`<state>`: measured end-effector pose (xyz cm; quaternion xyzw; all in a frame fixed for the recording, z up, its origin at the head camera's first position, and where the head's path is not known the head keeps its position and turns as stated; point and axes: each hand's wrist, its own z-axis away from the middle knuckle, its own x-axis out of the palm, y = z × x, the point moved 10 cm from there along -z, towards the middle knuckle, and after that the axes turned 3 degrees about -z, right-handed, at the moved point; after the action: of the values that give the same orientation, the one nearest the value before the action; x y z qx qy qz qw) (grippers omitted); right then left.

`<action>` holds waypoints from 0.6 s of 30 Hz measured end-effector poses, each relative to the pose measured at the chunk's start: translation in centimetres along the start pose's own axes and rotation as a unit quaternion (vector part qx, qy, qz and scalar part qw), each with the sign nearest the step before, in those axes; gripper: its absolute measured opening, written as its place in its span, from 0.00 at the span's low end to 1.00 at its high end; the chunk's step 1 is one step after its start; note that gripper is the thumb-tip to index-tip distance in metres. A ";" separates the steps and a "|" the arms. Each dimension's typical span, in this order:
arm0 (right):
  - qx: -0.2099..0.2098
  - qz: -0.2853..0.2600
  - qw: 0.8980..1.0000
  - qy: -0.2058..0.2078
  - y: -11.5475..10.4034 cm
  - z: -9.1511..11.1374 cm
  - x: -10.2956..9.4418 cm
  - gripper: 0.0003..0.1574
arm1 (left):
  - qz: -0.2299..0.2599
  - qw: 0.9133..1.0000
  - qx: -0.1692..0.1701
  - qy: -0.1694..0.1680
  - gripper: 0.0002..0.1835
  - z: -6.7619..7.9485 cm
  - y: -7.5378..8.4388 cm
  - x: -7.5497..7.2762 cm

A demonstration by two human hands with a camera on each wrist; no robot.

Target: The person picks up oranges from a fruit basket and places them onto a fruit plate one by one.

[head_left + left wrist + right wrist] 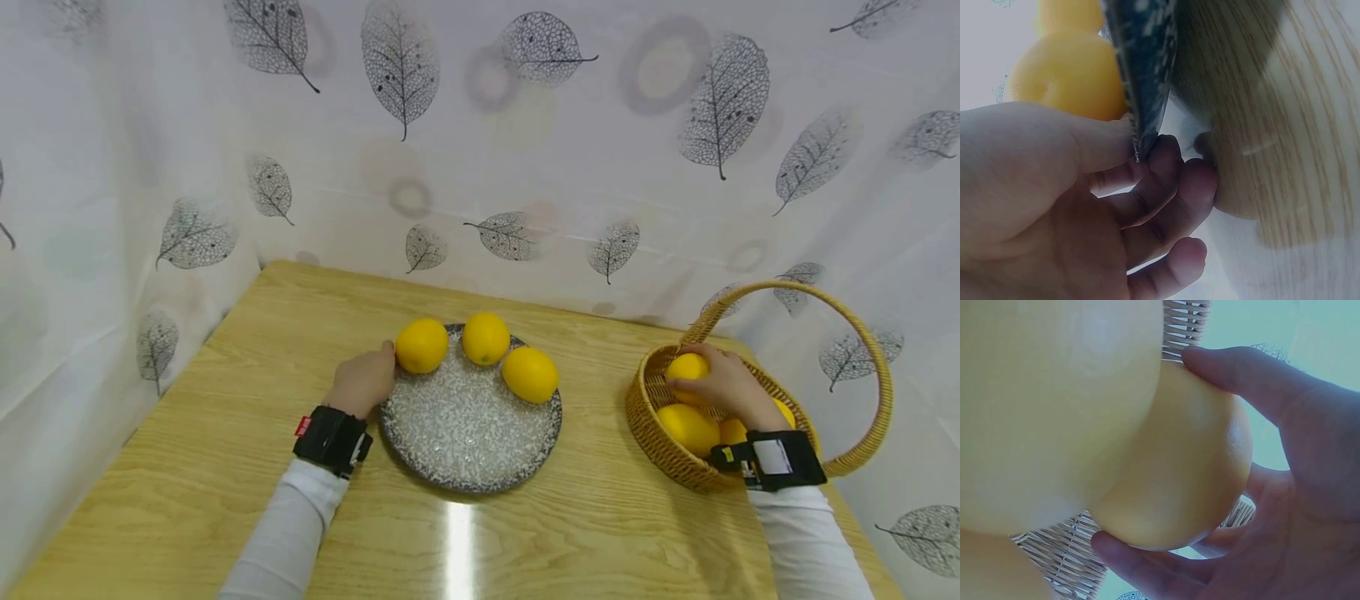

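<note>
My left hand (365,379) pinches the left rim of a speckled grey plate (468,442). In the left wrist view the thumb lies over the plate's edge (1144,75) and the fingers curl beneath it. Three yellow lemons (530,375) sit along the far part of the plate, one of them (422,345) right beside the left hand. Inside a wicker basket (648,425), my right hand (723,383) grips another lemon (686,372). The right wrist view has the thumb on one side of that lemon (1191,469) and fingers on the other.
More lemons (688,429) lie in the basket under the right hand. The basket's tall handle (862,333) arches over on the right. A wooden table (247,400) carries everything, and a leaf-patterned curtain (450,183) hangs behind it and at both sides.
</note>
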<state>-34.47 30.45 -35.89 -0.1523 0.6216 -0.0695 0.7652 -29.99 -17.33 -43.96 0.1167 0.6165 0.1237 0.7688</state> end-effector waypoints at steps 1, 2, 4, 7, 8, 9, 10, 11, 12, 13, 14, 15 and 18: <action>0.001 -0.002 1.000 0.000 0.0 0.0 0.0 0.48 | 0.000 1.000 -0.001 -0.002 0.20 0.0 0.0 0.0; 0.002 -0.005 1.000 -0.001 0.0 0.1 0.1 0.49 | 0.001 1.000 -0.002 -0.004 0.20 0.0 0.0 0.0; 0.005 -0.008 1.000 -0.001 -0.2 0.2 0.1 0.49 | 0.005 1.000 -0.004 -0.009 0.20 0.0 0.0 0.1; 0.007 -0.007 1.000 -0.001 -0.4 0.3 0.1 0.50 | 0.006 1.000 -0.005 -0.010 0.19 -0.1 0.1 0.0; 0.008 -0.006 1.000 -0.001 -0.5 0.3 0.1 0.51 | 0.007 1.000 -0.005 -0.011 0.19 -0.1 0.0 0.0; 0.010 -0.006 1.000 -0.001 -0.5 0.3 0.1 0.51 | 0.006 1.000 -0.005 -0.011 0.19 -0.1 0.0 0.0; 0.011 -0.006 1.000 -0.001 -0.6 0.4 0.1 0.51 | 0.005 1.000 -0.004 -0.010 0.19 -0.1 0.0 0.0; 0.012 -0.008 1.000 -0.002 -0.6 0.4 0.1 0.52 | 0.004 1.000 -0.004 -0.010 0.19 -0.1 0.0 0.0; 0.013 -0.010 1.000 -0.002 -0.7 0.4 0.1 0.52 | 0.004 1.000 -0.003 -0.009 0.19 -0.1 0.0 0.0; 0.014 -0.010 1.000 -0.002 -0.7 0.4 0.1 0.52 | 0.003 1.000 -0.003 -0.009 0.19 -0.2 0.0 0.1; 0.014 -0.013 1.000 -0.002 -0.8 0.5 0.1 0.53 | 0.002 1.000 -0.003 -0.008 0.19 -0.2 0.0 0.1; 0.015 -0.014 1.000 -0.002 -0.9 0.5 0.1 0.53 | 0.002 1.000 -0.002 -0.007 0.19 -0.2 0.0 0.0; 0.013 -0.017 1.000 0.000 -1.2 0.6 0.0 0.52 | 0.004 1.000 -0.002 -0.005 0.18 -0.2 -0.1 0.0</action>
<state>-33.84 29.43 -35.39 -0.1529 0.6180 -0.0908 0.7658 -30.16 -17.39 -44.04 0.1186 0.6120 0.1277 0.7714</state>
